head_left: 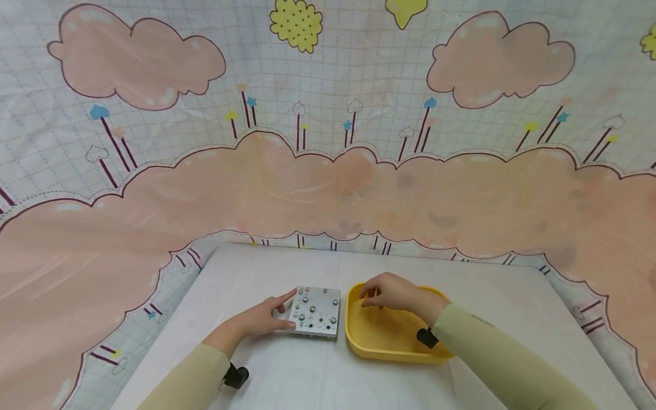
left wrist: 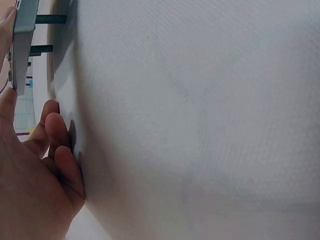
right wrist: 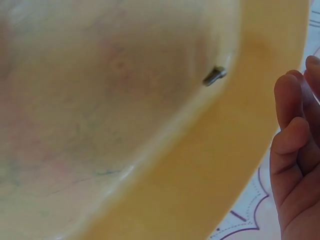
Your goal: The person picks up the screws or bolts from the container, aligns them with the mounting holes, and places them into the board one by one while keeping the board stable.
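A silver metal plate (head_left: 316, 307) with several bolts set in its top lies left of a yellow tray (head_left: 389, 355). My left hand (head_left: 262, 316) holds the plate at its left side, index finger at the far corner and thumb at the near one. Threaded bolt shanks (left wrist: 51, 19) stick out beneath the plate in the left wrist view; the other fingers are curled on the white tabletop. Over the tray's far left part hovers my right hand (head_left: 393, 291), fingers loosely bent, nothing visible between them. One small bolt (right wrist: 215, 76) lies by the tray's wall.
A white cloth-like surface (head_left: 266, 373) covers the table. Behind it hangs a patterned curtain (head_left: 328, 193) with pink clouds, which also runs down both sides. Each wrist wears a small black camera, such as the left wrist camera (head_left: 236, 376).
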{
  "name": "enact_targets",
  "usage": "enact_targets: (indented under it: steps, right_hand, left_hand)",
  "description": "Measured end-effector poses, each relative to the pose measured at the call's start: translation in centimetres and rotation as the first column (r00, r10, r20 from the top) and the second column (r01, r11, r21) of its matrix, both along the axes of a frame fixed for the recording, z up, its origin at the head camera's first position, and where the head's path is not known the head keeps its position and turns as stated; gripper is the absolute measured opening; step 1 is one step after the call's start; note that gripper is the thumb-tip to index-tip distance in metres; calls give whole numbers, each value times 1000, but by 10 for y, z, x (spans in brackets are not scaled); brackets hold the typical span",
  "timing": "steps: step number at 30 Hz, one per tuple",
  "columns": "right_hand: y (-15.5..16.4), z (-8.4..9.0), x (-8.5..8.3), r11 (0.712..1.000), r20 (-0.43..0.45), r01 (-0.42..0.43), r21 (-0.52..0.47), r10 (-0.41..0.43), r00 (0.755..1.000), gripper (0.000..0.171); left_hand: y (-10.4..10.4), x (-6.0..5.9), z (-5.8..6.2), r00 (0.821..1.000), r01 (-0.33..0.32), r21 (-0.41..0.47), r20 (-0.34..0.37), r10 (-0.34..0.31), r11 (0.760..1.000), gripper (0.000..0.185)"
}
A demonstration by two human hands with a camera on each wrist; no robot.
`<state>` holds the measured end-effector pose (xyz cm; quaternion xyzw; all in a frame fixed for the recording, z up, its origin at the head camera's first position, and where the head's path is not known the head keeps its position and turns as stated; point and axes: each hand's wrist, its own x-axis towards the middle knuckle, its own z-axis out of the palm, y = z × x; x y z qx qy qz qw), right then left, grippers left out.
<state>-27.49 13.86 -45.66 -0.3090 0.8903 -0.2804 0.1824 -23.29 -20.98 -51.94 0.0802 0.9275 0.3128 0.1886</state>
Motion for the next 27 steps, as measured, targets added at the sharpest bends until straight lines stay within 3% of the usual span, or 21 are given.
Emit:
enact_targets:
  steps: [7, 11, 14, 20, 27]
  right_hand:
    - [1, -4, -2, 998, -35, -19, 59, 21, 999, 15]
    - [-2, -11, -3, 991, -107, -29, 132, 44, 993, 14]
    - [-5, -18, -4, 982, -157, -12, 189, 42, 987, 13]
    - [-8, -30, -6, 968, -164, 32, 249, 9, 986, 12]
    - [-14, -38, -7, 943, -303, 6, 334, 101, 948, 10]
  left_hand:
    - [-1, 1, 2, 1000, -5, 5, 5, 5, 1000, 94]
    - [-1, 1, 3, 1000, 2, 8, 2, -2, 1000, 94]
    - [-1, 2, 3, 1000, 5, 9, 2, -5, 1000, 94]
    - [0, 2, 2, 1000, 6, 7, -4, -6, 1000, 94]
    - [0, 3, 4, 1000, 4, 3, 2, -4, 1000, 94]
